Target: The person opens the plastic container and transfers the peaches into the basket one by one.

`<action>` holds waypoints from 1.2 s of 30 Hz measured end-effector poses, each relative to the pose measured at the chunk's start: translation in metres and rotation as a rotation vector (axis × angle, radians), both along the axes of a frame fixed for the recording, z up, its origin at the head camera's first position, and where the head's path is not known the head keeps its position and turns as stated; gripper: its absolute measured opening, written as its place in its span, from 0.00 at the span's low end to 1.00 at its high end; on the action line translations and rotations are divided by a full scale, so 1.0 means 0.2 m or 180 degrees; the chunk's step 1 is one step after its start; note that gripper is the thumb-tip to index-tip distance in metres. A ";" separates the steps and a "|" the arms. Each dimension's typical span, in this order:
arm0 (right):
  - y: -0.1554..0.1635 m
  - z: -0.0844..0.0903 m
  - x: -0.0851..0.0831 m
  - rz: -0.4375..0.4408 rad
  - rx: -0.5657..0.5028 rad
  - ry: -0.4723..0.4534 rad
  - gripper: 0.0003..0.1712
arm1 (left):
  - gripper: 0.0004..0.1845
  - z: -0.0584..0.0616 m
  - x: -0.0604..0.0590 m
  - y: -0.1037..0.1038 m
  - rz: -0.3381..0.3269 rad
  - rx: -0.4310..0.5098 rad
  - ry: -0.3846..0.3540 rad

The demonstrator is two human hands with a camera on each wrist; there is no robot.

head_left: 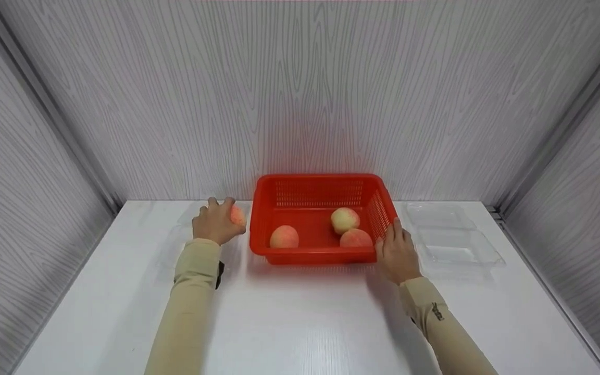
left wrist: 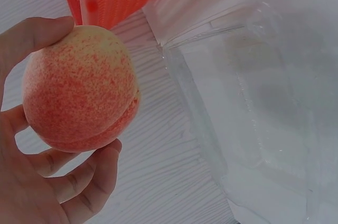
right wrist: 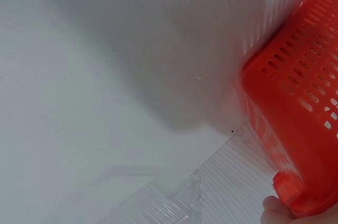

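Observation:
My left hand (head_left: 214,223) grips a pink and yellow peach (left wrist: 82,89), thumb on one side and curled fingers on the other. The peach is raised beside the left wall of a red plastic basket (head_left: 300,255), over a clear plastic container (left wrist: 253,123). At the basket's front right corner, my right hand (head_left: 399,255) holds the rim. A fingertip (right wrist: 277,211) shows at the rim in the right wrist view; most of that hand is outside this view. Inside the basket lie a peach (head_left: 284,237) at left and two more, a pale one (head_left: 345,220) and a pink one (head_left: 356,238), at right.
Right of the basket, an open clear plastic container (head_left: 453,245) with its lid folded back lies on the white table (head_left: 300,323). Grey wood-grain panels (head_left: 300,94) rise behind the table and along both sides.

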State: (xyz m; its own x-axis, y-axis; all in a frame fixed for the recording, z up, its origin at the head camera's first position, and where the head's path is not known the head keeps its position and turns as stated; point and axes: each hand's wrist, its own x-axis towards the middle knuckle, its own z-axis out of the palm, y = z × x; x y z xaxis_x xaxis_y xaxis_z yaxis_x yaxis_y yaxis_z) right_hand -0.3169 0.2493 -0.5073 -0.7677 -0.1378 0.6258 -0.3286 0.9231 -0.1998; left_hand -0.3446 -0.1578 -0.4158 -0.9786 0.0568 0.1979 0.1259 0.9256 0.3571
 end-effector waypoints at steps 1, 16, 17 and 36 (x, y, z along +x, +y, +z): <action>0.00 0.00 0.00 0.0003 -0.0011 -0.0020 0.26 | 0.33 0.00 0.00 0.00 0.0001 -0.0004 0.0003; -0.02 0.01 0.00 0.0019 -0.0045 -0.0149 0.26 | 0.36 0.02 -0.01 0.06 0.0027 0.0001 -0.0067; -0.02 0.01 0.00 0.0024 -0.0044 -0.0131 0.26 | 0.36 0.02 -0.02 0.06 0.0023 0.0012 -0.0060; 0.00 0.00 0.00 -0.0007 -0.0097 -0.0032 0.27 | 0.33 0.05 -0.05 0.14 -0.0117 -0.0021 -0.0028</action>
